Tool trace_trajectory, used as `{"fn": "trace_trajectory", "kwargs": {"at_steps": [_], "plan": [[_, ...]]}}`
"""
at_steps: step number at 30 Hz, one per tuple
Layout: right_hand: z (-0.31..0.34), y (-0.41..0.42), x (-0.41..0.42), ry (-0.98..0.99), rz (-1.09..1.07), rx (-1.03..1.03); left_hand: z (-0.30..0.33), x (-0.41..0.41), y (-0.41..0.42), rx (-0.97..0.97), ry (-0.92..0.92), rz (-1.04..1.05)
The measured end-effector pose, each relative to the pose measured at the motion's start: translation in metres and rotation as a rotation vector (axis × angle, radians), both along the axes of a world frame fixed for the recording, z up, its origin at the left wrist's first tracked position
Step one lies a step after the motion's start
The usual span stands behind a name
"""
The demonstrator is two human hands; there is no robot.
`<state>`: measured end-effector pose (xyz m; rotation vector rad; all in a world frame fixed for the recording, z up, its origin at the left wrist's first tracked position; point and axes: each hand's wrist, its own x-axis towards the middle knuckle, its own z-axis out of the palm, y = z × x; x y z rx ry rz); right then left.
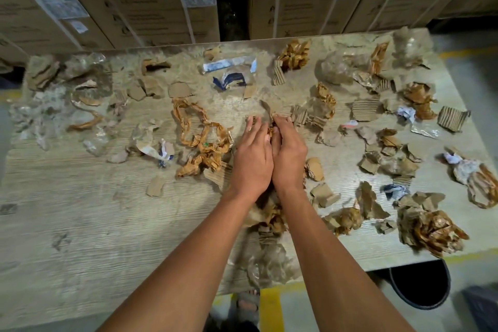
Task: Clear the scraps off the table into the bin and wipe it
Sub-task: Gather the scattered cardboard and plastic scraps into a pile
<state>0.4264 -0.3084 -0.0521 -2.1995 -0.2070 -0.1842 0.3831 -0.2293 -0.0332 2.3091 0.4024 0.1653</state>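
Barely started: my left hand (252,162) and right hand (288,159), fingers (252,127) together, rake scraps (269,213) across the littered worktop (80,224); bin (423,286) waits, wiping undone.

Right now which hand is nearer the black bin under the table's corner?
Right. The right hand lies mid-table on the side toward the black bin; the left hand, pressed beside it, is one hand farther away.

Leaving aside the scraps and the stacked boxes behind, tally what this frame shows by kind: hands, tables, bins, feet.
hands: 2 (left hand, right hand)
table: 1
bin: 1
sandalled foot: 1
Total: 5
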Motion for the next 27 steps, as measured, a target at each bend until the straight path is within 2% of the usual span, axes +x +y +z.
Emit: {"fn": "trace_trajectory", "kwargs": {"at_steps": [5,12,21,27], "plan": [[0.007,0.001,0.002,0.079,0.024,-0.024,0.013,0.003,0.002,0.004,0.065,-0.039],[0.037,-0.007,0.006,0.122,0.005,-0.022,0.040,0.014,0.017,-0.189,0.103,-0.028],[0.076,-0.023,-0.010,0.194,0.029,0.021,0.092,-0.025,0.025,-0.129,0.035,0.167],[0.091,-0.060,-0.046,0.159,-0.048,0.030,0.079,-0.102,0.008,-0.024,-0.053,0.255]]}}
